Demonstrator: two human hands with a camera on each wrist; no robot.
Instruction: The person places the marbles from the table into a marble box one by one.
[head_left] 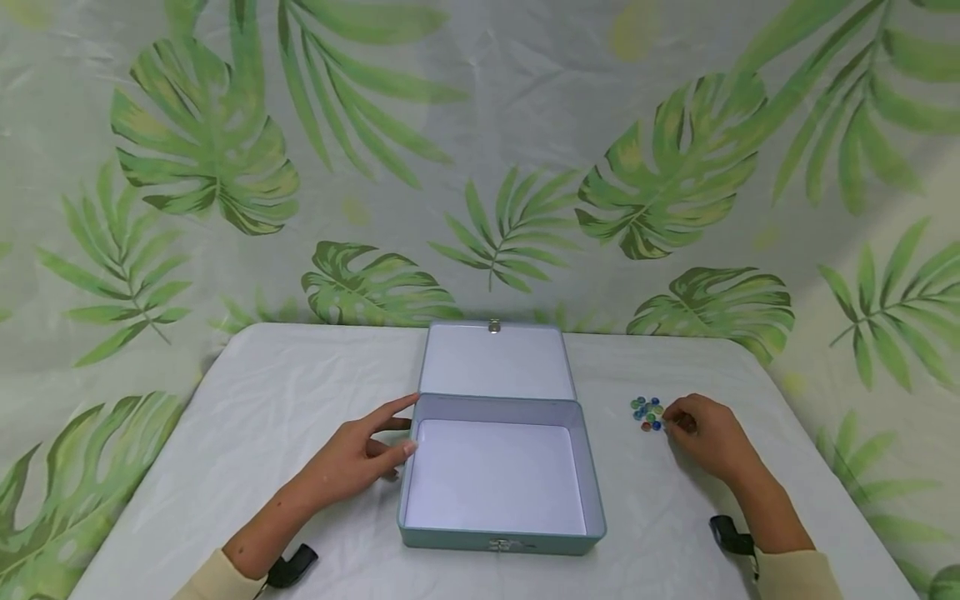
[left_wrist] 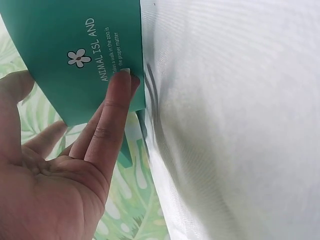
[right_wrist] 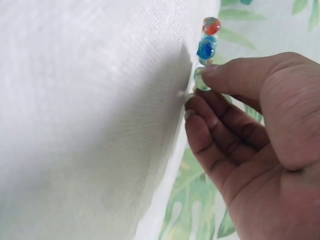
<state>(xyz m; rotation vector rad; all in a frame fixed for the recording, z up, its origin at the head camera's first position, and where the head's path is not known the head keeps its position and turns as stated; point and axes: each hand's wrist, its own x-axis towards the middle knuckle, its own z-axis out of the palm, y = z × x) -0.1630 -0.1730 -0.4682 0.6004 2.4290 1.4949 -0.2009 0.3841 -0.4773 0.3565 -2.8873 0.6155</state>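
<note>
A green metal box (head_left: 502,542) stands with its lid (head_left: 495,362) folded back, and its white inside holds nothing. My left hand (head_left: 356,454) rests against the box's left side, fingers mostly straight. In the left wrist view, fingertips touch the printed green side wall (left_wrist: 75,30). To the right of the box lies a small cluster of glass marbles (head_left: 647,410), blue, green and one orange-red. At its right edge, my right hand (head_left: 708,437) pinches a greenish clear marble (right_wrist: 201,80) between thumb and fingertips. A blue marble (right_wrist: 206,50) and the orange-red marble (right_wrist: 211,26) sit just beyond.
A white cloth (head_left: 300,375) with soft wrinkles covers the table. Behind it hangs a leaf-patterned curtain (head_left: 525,108). The box has a metal latch (head_left: 501,545) at its front, and the raised lid carries a clasp (head_left: 493,327). Dark wrist cameras sit on both forearms.
</note>
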